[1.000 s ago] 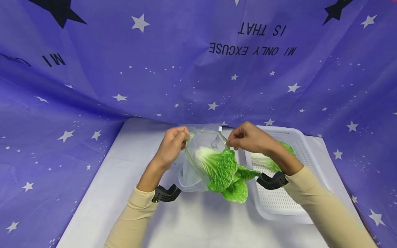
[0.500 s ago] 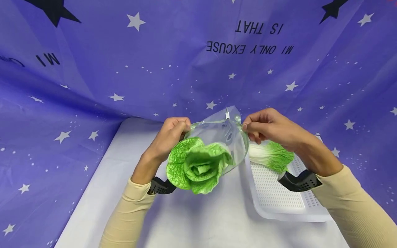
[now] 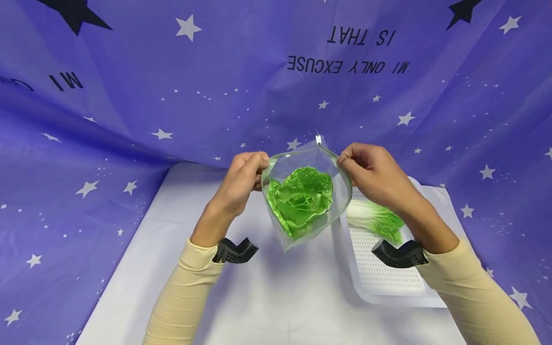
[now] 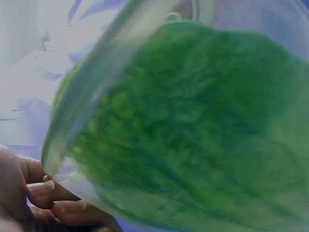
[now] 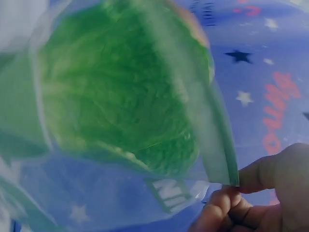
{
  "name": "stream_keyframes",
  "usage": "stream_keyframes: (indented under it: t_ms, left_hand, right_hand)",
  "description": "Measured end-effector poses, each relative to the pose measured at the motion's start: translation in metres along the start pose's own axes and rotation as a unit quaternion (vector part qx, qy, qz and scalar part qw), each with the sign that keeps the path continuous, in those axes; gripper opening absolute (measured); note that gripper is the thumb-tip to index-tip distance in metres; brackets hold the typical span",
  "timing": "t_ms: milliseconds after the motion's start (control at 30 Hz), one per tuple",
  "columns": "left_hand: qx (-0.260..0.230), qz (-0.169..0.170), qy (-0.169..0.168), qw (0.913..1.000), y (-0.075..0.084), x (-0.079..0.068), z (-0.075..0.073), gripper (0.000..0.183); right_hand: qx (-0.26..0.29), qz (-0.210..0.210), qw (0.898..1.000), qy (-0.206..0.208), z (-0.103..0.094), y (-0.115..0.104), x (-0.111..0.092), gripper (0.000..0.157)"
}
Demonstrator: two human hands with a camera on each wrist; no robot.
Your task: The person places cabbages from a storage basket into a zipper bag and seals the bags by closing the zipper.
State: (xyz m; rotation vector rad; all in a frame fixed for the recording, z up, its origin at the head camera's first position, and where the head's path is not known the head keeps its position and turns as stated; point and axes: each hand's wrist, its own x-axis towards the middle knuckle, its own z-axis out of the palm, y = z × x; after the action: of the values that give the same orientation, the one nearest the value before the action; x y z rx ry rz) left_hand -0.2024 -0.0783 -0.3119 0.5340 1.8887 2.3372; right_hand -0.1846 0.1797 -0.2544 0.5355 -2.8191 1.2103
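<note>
Between the two hands hangs a clear zip bag (image 3: pixel 338 203) with a greenish rim and a white slider at its top corner. Its mouth is spread wide and faces the head camera. Inside sits a leafy green Chinese cabbage (image 3: pixel 302 196), leaf end toward the opening. My left hand (image 3: pixel 243 182) pinches the left side of the rim between thumb and fingers. On the opposite side, my right hand (image 3: pixel 373 172) pinches the rim the same way. Both wrist views show the cabbage (image 4: pixel 193 125) blurred through the plastic, with the right fingertips (image 5: pixel 253 176) at the bag's edge.
A white perforated basket (image 3: pixel 360 294) stands on the right of the white table (image 3: pixel 258 306), partly under the right forearm. Another Chinese cabbage (image 3: pixel 373 218) lies in it. Purple star-printed cloth (image 3: pixel 258 72) rises behind and at both sides.
The bag has been lifted and its mouth turned toward the head camera. The cabbage, first sticking out of the bag, has slid down inside. The right hand moved right and up, widening the mouth.
</note>
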Motion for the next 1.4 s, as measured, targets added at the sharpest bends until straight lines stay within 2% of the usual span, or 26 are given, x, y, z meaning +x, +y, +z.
stream_keyframes:
  t_ms: [100,200,367,500,567,667,733,900,967,1200,1300,1400]
  left_hand:
    - [0.006,-0.006,0.011,0.9999,0.004,0.004,0.003,0.028]
    - [0.006,-0.009,0.026,0.9996,0.006,0.006,0.004,0.029]
    - [-0.002,0.031,0.033,0.9990,0.018,0.009,0.008,0.028]
    - [0.011,0.062,0.046,0.9970,0.021,0.012,0.011,0.028]
    - [0.032,0.053,0.058,0.9964,0.017,0.015,0.011,0.031]
    - [0.062,0.028,0.075,0.9948,0.007,0.019,0.008,0.035]
    - [0.065,0.028,0.079,0.9943,0.007,0.019,0.007,0.036]
    - [0.060,0.080,0.065,0.9928,0.024,0.018,0.014,0.032]
    - [0.068,0.083,0.067,0.9920,0.025,0.020,0.015,0.033]
    - [0.099,0.061,0.085,0.9895,0.012,0.024,0.016,0.033]
    - [0.105,0.061,0.087,0.9889,0.009,0.025,0.018,0.034]
    - [0.106,0.058,0.084,0.9892,0.006,0.025,0.020,0.036]
  right_hand:
    - [-0.055,-0.002,0.998,0.005,0.001,-0.002,0.002,0.026]
    - [-0.063,-0.010,0.998,0.014,0.000,-0.003,0.003,0.026]
    - [-0.062,-0.045,0.994,0.077,-0.008,-0.014,0.005,0.025]
    - [-0.109,-0.092,0.978,0.150,-0.007,-0.016,0.009,0.019]
    - [-0.151,-0.114,0.969,0.158,-0.001,-0.010,0.013,0.016]
    - [-0.195,-0.134,0.961,0.143,0.006,0.002,0.020,0.015]
    - [-0.202,-0.142,0.957,0.150,0.006,0.005,0.022,0.014]
    - [-0.184,-0.167,0.948,0.200,-0.005,-0.004,0.023,0.013]
    - [-0.187,-0.161,0.950,0.189,-0.004,-0.001,0.026,0.013]
    - [-0.189,-0.105,0.971,0.101,0.004,0.016,0.026,0.018]
    - [-0.175,-0.094,0.977,0.072,-0.001,0.022,0.023,0.027]
    - [-0.152,-0.070,0.984,0.066,-0.009,0.034,0.019,0.039]
